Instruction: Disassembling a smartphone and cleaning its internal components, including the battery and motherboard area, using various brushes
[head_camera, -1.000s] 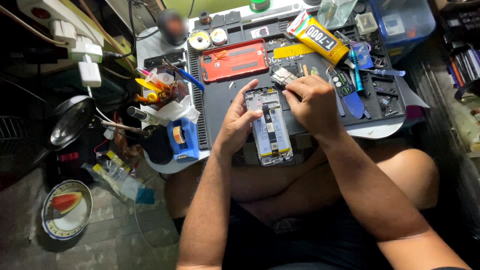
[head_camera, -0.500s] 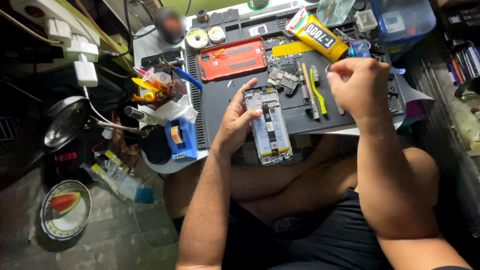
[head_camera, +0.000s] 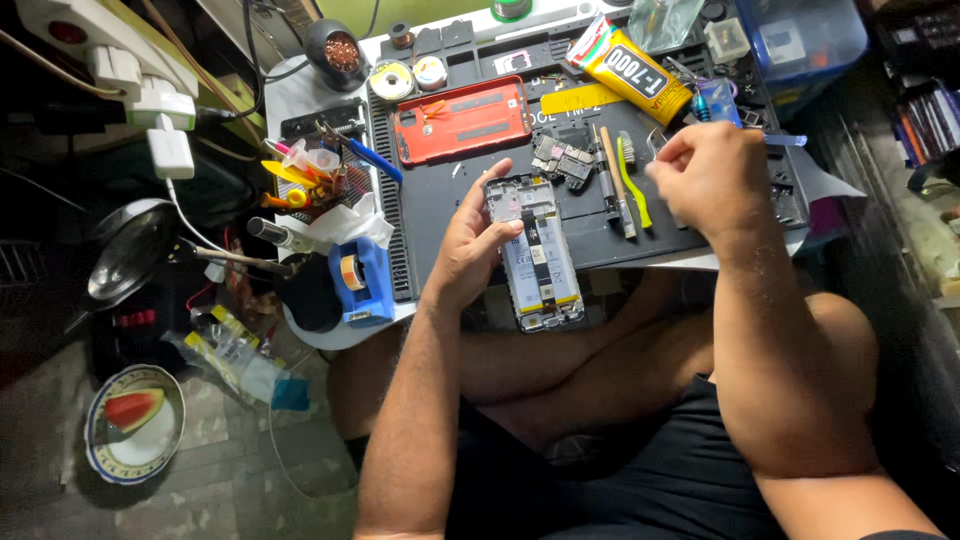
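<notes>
An opened phone (head_camera: 538, 258) with its back cover off lies on the front edge of a dark work mat (head_camera: 440, 205), its battery and boards exposed. My left hand (head_camera: 472, 250) grips the phone's left side, thumb up at the top corner. My right hand (head_camera: 712, 175) hovers over the mat to the right of the phone, apart from it. Its fingers are pinched on a thin metal tool (head_camera: 655, 138) that sticks out to the left.
On the mat lie a red back cover (head_camera: 460, 120), small circuit boards (head_camera: 560, 157), a screwdriver (head_camera: 612, 182) and a green brush (head_camera: 631, 180). Behind are a yellow glue tube (head_camera: 630, 67) and blue box (head_camera: 805, 40). A blue tape dispenser (head_camera: 362, 282) and a plate (head_camera: 135, 425) sit left.
My right hand has lifted off the top of the phone and moved right, over the tools. The left hand keeps its hold on the phone.
</notes>
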